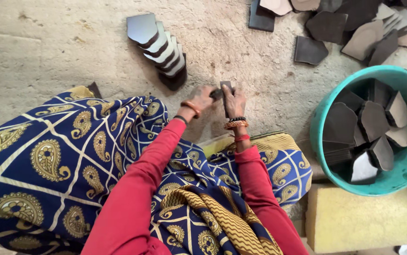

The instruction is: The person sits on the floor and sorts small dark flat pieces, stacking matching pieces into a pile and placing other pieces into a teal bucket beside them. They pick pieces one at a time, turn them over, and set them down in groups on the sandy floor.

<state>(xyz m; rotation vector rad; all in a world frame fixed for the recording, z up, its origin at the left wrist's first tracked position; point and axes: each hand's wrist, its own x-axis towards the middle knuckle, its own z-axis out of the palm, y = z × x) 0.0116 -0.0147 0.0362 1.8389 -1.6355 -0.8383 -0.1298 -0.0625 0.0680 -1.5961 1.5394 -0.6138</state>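
Centrally, just above mid-frame, both hands meet on a small dark flat slab piece held edge-down on the rough concrete floor. Left hand fingers curl tight around its left side; right hand fingers pinch its top edge. Judgement: keep the piece upright, grip even, pressure steady. Fanned stack of dark tiles upper left; teal plastic tub of shards at right.
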